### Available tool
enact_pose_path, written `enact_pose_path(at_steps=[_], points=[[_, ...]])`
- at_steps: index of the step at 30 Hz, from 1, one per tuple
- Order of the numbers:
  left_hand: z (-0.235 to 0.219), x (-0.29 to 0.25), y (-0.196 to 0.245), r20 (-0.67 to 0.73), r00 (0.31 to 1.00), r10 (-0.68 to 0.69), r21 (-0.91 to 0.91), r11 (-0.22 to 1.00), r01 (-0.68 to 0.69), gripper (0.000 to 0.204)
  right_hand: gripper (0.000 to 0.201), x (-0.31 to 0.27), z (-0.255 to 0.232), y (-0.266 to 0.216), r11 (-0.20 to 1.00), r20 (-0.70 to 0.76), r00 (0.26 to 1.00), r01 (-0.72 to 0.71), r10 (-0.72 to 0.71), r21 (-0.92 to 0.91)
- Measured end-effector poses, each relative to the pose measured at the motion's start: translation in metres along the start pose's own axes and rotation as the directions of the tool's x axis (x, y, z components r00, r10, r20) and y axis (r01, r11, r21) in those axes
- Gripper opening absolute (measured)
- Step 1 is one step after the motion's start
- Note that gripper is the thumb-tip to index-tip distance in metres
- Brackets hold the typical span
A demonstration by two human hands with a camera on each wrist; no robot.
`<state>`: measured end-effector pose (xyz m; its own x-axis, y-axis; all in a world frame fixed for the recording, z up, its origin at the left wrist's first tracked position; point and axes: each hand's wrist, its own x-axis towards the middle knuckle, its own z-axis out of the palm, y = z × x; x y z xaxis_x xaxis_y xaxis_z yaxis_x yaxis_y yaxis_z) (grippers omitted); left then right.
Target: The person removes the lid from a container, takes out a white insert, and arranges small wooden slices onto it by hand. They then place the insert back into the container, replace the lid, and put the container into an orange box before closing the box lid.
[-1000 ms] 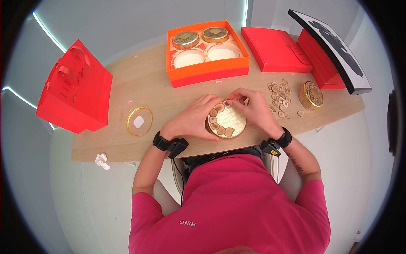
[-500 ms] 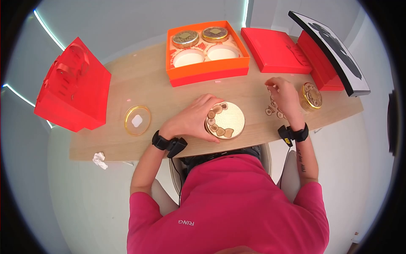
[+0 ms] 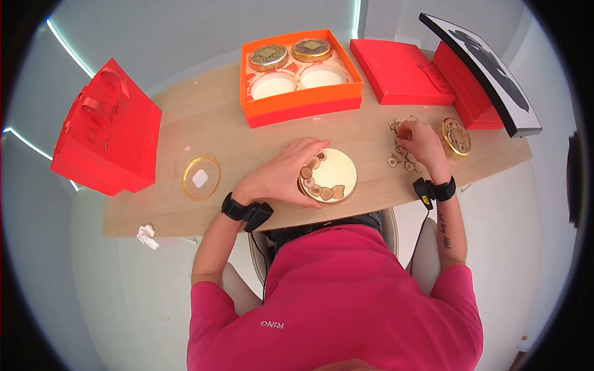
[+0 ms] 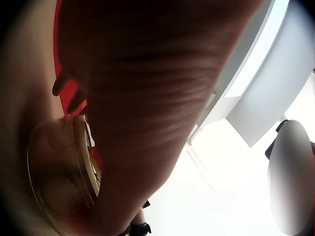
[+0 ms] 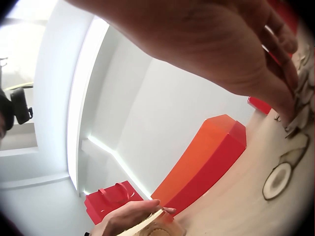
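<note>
My left hand grips the left side of a round, clear-walled tin with a patterned gold top, thumb at the near side and fingers at the far side. Brown-rimmed dried slices lie in a curved row along the top's left and near edge. Over to the right, my right hand reaches down into a pile of loose slices, fingers bent. The right wrist view has its fingertips right at the heaped slices; whether they pinch one I cannot tell. A pale-centred slice lies nearer on the table.
Beside the pile stands a gold-rimmed jar of slices. An orange-red box at the back holds two round tins and two round hollows. Its red lid lies to the right. Leftward are a gold-rimmed clear lid and a red bag.
My right hand has left the tin's top and moved right to the loose slices, reaching further into the pile since half a second ago. My left hand still holds the tin, which has turned slightly.
</note>
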<state>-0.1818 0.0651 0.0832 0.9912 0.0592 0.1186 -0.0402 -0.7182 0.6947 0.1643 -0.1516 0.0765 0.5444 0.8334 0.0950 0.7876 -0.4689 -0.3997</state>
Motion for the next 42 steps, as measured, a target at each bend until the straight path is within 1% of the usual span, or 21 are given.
enact_pose_path(at_steps=[2, 3, 5, 8, 9, 11, 14, 15, 18, 21, 24, 27, 30, 33, 36, 42], points=[[-0.003, 0.000, 0.006, 0.012, 1.000, -0.025, -0.026, 0.999, 0.025, 0.128, 0.022, -0.002, 0.000, -0.001, 1.000, -0.027, 1.000, 0.001, -0.001, -0.001], [-0.004, 0.001, 0.008, 0.017, 0.999, -0.038, -0.039, 0.998, 0.039, 0.127, 0.021, -0.002, -0.002, -0.005, 1.000, -0.044, 0.999, 0.015, -0.014, 0.027], [-0.002, -0.002, -0.001, 0.004, 1.000, 0.017, -0.034, 0.999, -0.016, 0.128, 0.019, -0.005, -0.008, -0.018, 0.996, -0.080, 0.996, 0.043, -0.037, 0.084], [0.001, -0.003, -0.012, 0.003, 0.998, 0.062, -0.017, 0.998, -0.062, 0.129, 0.018, -0.019, -0.013, -0.065, 0.926, -0.114, 0.963, 0.267, -0.244, 0.268], [0.001, -0.002, -0.014, 0.006, 0.997, 0.071, -0.008, 0.997, -0.071, 0.130, 0.016, -0.025, -0.007, -0.078, 0.898, -0.118, 0.945, 0.327, -0.306, 0.294], [0.002, -0.003, -0.012, -0.005, 0.999, 0.044, 0.007, 0.999, -0.044, 0.129, 0.014, -0.034, 0.005, -0.103, 0.828, -0.135, 0.896, 0.442, -0.422, 0.345], [0.002, -0.002, -0.005, -0.014, 1.000, -0.001, 0.016, 1.000, 0.001, 0.127, 0.012, -0.037, 0.022, -0.121, 0.748, -0.207, 0.803, 0.596, -0.559, 0.291], [0.002, -0.001, -0.003, -0.017, 1.000, -0.016, 0.016, 1.000, 0.016, 0.126, 0.012, -0.035, 0.031, -0.123, 0.738, -0.225, 0.789, 0.614, -0.571, 0.281], [0.002, 0.000, -0.005, 0.010, 1.000, -0.002, 0.027, 1.000, 0.002, 0.131, 0.013, -0.033, 0.042, -0.125, 0.731, -0.201, 0.769, 0.640, -0.607, 0.237], [0.005, -0.002, -0.006, -0.022, 1.000, 0.009, 0.035, 0.999, -0.008, 0.124, 0.022, -0.034, 0.045, -0.126, 0.712, -0.192, 0.754, 0.656, -0.628, 0.250], [0.004, -0.001, -0.006, -0.021, 0.999, 0.024, 0.030, 0.999, -0.023, 0.124, 0.024, -0.031, 0.051, -0.121, 0.709, -0.176, 0.739, 0.674, -0.651, 0.208], [0.004, -0.001, -0.007, -0.021, 0.999, 0.026, 0.032, 0.999, -0.025, 0.124, 0.025, -0.032, 0.047, -0.121, 0.696, -0.150, 0.736, 0.675, -0.660, 0.244], [0.003, -0.001, -0.004, -0.009, 1.000, 0.024, 0.018, 1.000, -0.024, 0.123, 0.023, -0.034, 0.041, -0.122, 0.740, -0.170, 0.780, 0.626, -0.603, 0.248], [0.000, 0.001, 0.000, 0.014, 1.000, 0.019, 0.018, 1.000, -0.019, 0.123, 0.022, -0.034, 0.033, -0.124, 0.766, -0.164, 0.794, 0.608, -0.585, 0.209], [0.000, 0.001, -0.001, 0.025, 0.999, 0.020, 0.021, 1.000, -0.020, 0.124, 0.023, -0.033, 0.036, -0.124, 0.745, -0.133, 0.763, 0.647, -0.633, 0.161], [0.001, 0.001, -0.002, 0.020, 1.000, 0.021, 0.012, 1.000, -0.021, 0.123, 0.023, -0.033, 0.039, -0.126, 0.774, -0.104, 0.789, 0.614, -0.605, 0.157]])
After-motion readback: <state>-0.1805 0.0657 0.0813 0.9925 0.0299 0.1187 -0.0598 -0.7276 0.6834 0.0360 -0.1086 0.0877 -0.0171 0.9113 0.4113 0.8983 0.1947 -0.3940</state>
